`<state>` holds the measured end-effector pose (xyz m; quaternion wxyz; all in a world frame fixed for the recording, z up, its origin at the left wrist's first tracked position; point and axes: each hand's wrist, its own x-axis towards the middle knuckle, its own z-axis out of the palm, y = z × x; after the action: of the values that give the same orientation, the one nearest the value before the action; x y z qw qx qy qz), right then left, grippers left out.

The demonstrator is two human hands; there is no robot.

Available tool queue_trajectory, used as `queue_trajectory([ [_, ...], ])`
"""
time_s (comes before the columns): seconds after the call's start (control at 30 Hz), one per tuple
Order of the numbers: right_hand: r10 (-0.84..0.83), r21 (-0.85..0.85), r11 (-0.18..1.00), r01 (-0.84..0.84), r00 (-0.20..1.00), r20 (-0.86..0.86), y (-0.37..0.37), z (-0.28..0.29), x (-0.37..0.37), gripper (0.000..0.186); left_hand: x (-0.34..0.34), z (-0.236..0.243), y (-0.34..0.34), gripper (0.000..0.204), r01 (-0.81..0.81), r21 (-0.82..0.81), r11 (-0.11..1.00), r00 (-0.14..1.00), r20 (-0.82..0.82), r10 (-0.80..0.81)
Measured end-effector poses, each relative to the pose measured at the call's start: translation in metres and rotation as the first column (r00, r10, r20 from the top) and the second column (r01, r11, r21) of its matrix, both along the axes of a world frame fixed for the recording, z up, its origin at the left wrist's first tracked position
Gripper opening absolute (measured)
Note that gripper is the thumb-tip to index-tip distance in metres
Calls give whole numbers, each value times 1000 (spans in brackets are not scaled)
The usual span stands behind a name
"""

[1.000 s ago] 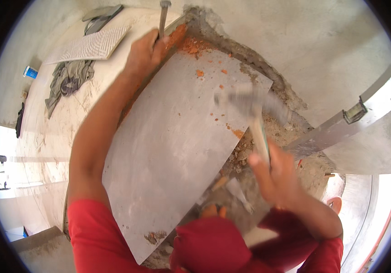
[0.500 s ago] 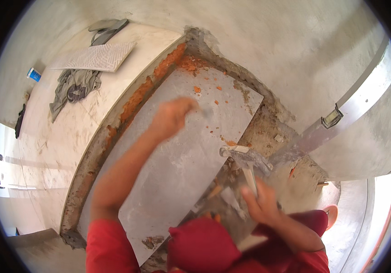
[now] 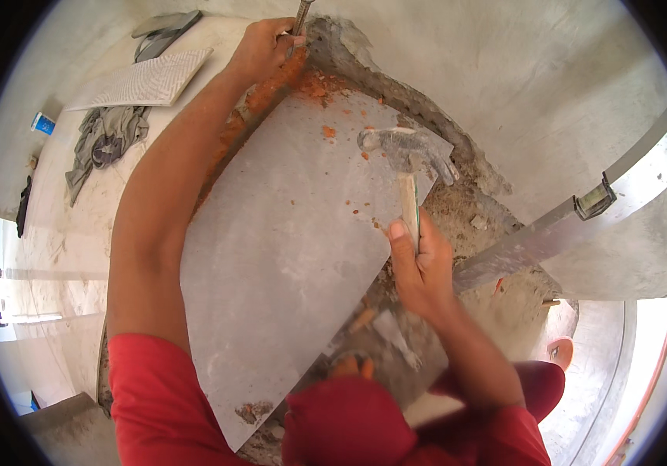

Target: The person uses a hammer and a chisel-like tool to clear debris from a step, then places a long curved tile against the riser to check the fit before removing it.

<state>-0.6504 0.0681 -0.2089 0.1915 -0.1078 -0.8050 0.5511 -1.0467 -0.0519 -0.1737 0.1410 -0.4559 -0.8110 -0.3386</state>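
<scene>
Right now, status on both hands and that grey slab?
Left hand gripping metal rod near far corner. Right hand holding claw hammer. Grey slab lying flat, orange crumbs scattered on its far end.

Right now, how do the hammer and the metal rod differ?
The hammer is in the right hand, the metal rod in the left hand. The hammer has a claw head on a pale handle; the rod shows as a slim shaft. The hammer appears over the grey slab, the rod beyond it. Both are gripped.
</scene>
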Motion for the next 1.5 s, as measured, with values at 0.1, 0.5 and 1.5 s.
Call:
queue_trajectory([
  [0.1, -55, -48, 997, 55, 998, -7, 1, -11, -14, 28, -1, 3, 14, 20, -25, -93, 995, 999, -30, 23],
  [0.5, -157, 28, 981, 190, 878, -453, 19, 31, -130, 29, -27, 0, 32, 13, 71, -119, 990, 992, -96, -82],
  [1.5, -59, 308, 930, 200, 909, -412, 12, 12, -175, 26, 0, -20, 28, 20, 38, -47, 998, 999, 6, -38],
])
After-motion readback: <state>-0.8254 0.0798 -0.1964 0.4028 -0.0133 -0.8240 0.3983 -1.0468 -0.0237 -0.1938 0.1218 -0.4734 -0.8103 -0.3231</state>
